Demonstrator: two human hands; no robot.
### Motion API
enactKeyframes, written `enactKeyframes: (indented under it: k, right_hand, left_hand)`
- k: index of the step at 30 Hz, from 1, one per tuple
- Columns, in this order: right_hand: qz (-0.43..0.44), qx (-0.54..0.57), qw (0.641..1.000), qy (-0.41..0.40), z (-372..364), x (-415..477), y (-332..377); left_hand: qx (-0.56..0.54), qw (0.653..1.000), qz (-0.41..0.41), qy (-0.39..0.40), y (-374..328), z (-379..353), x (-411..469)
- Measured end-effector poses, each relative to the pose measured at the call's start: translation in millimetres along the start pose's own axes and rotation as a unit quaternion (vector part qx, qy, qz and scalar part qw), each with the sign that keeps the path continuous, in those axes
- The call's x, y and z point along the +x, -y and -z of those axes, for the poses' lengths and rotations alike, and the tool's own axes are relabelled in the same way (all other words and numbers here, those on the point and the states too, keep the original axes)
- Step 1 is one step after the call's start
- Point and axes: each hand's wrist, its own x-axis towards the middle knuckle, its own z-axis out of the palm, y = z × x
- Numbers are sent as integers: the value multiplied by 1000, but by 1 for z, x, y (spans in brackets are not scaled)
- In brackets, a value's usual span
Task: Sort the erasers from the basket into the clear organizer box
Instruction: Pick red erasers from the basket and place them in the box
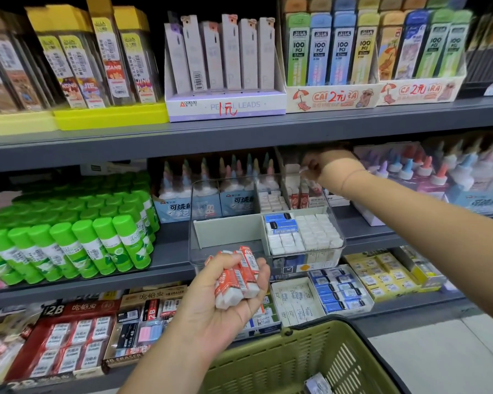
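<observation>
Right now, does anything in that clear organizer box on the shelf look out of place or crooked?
The blue-sleeved erasers lie slightly crooked at the back of the front right compartment of the clear organizer box, sharing it with neat rows of white erasers. Nothing looks spilled or damaged.

I'm looking into a stationery shop aisle: grey tiered shelves (239,133) crammed with retail display boxes — pencil leads (225,106) with a handwritten price, rows of green glue sticks (69,245), boxed erasers (69,339) — and a green shopping basket (268,362) below.
</observation>
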Motion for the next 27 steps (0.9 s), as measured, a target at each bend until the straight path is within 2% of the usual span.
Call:
enactKeyframes:
  k: [6,12,27]
  right_hand:
    - [-33,29,998,53,-22,11,-3]
    - [5,95,994,45,-32,12,0]
    - [-10,92,993,71,-47,15,11]
  left_hand:
    - [0,1000,-2,6,-2,1,0]
    - [9,1000,-2,14,-4,2,-1]
    - [1,1000,2,5,-3,-1,-1]
